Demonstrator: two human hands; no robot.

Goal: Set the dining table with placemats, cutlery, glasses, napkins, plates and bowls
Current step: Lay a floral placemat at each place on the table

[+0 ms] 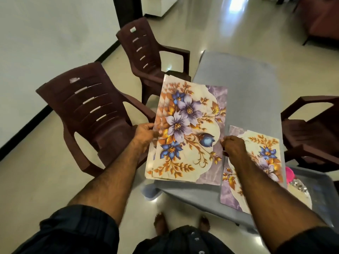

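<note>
A stack of floral placemats (187, 129) with purple and blue flowers hangs over the near left corner of the grey table (242, 88). My left hand (145, 133) grips the stack's left edge. At the stack's right edge my right hand (233, 146) pinches a mat. One more floral placemat (262, 149) lies flat on the table at the right, partly hidden under my right forearm.
Two brown plastic chairs (95, 114) (152, 57) stand left of the table and another (311, 131) at its right. A grey tray (322, 189) at the lower right holds a pink thing and shiny items. My bare feet stand on the glossy floor.
</note>
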